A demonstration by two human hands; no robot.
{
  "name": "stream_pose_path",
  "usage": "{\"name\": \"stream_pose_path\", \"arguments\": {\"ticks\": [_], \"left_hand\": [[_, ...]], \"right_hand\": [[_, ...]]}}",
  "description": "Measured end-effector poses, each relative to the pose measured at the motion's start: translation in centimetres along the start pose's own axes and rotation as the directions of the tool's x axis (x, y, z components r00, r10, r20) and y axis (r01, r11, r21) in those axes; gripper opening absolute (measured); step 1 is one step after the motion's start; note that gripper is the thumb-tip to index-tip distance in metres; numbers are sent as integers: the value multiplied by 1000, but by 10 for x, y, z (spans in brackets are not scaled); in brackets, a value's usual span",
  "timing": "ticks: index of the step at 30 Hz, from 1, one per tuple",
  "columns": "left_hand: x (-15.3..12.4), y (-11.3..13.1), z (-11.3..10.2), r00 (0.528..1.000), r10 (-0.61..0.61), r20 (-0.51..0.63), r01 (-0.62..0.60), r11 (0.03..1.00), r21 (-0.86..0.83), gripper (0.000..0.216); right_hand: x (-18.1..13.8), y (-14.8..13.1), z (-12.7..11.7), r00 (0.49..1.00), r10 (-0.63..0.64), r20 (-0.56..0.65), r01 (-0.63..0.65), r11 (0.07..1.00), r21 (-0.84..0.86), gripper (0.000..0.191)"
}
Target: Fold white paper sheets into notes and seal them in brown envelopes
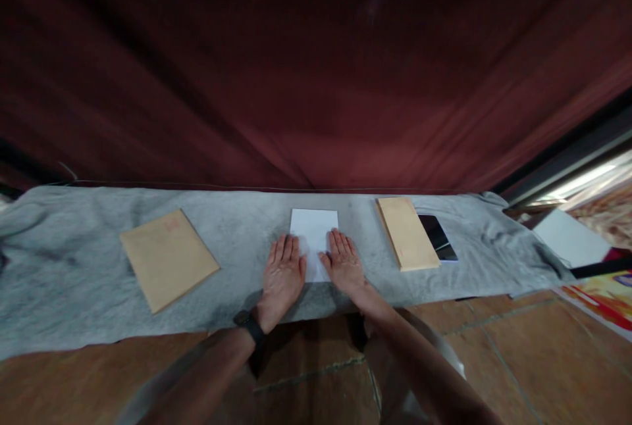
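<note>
A white sheet of paper lies on the grey cloth in front of me, its long sides pointing away from me. My left hand rests flat along the sheet's left edge, fingers stretched out and thumb over the paper. Along the right edge lies my right hand, also flat, with its thumb reaching onto the sheet. Neither hand grips anything. To the left is a large brown envelope, set at an angle. On the right sits a stack of narrower brown envelopes.
A dark phone lies partly beneath the right stack. The grey cloth covers a long narrow surface, with a dark red curtain hanging behind it. A white box-like object stands past the right end, above the tiled floor.
</note>
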State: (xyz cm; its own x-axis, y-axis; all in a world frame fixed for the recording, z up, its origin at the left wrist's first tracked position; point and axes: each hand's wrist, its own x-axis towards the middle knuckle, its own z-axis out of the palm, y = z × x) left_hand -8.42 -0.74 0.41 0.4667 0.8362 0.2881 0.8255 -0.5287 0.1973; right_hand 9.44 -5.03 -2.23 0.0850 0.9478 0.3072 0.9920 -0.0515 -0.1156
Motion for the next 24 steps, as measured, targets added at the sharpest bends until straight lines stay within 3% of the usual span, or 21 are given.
{"name": "stream_pose_path", "arguments": {"ticks": [5, 8, 14, 24], "left_hand": [[20, 28, 11, 988, 153, 22, -150, 982, -119, 56], [32, 39, 24, 981, 187, 51, -179, 976, -120, 57], [57, 25, 39, 996, 86, 38, -83, 994, -68, 59], [69, -6, 39, 987, -160, -18, 160, 987, 13, 61]], "right_hand": [[0, 1, -1, 998, -37, 58, 40, 998, -46, 56], [0, 2, 1, 996, -52, 70, 55, 997, -45, 58], [1, 4, 3, 999, -30, 19, 29, 998, 57, 57], [1, 9, -2, 999, -24, 26, 22, 996, 90, 59]]}}
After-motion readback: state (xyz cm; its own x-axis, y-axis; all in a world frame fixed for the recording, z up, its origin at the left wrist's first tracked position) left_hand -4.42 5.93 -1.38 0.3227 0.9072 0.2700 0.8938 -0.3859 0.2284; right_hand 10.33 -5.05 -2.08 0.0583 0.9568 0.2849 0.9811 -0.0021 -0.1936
